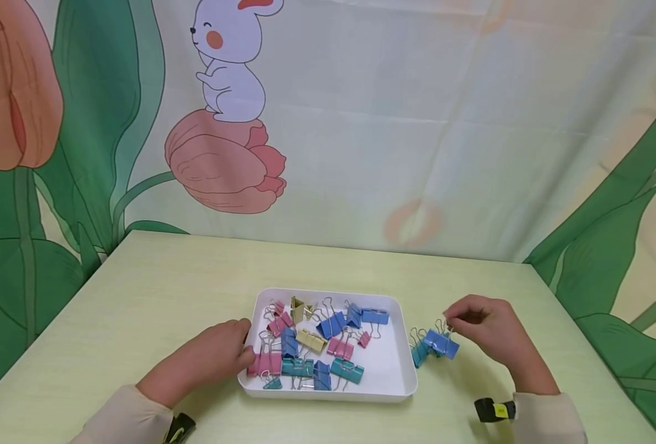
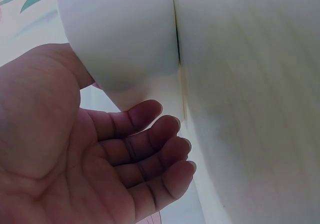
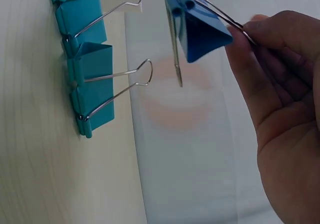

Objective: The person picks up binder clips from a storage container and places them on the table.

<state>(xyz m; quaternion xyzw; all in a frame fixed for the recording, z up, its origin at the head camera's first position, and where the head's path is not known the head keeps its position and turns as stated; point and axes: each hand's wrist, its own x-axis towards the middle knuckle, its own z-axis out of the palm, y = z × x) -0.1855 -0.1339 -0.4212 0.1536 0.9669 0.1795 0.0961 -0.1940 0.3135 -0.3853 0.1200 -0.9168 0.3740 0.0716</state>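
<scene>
The right hand (image 1: 486,330) pinches the blue binder clip (image 1: 442,344) by its wire handle; the clip hangs below and to the left of the fingertips, long axis sloping down to the right. It lies just outside the right wall of the white tray (image 1: 386,370), off the bench (image 1: 184,271) and nearer the right hand; the left hand (image 1: 219,348) grips the opposite wall.
</scene>
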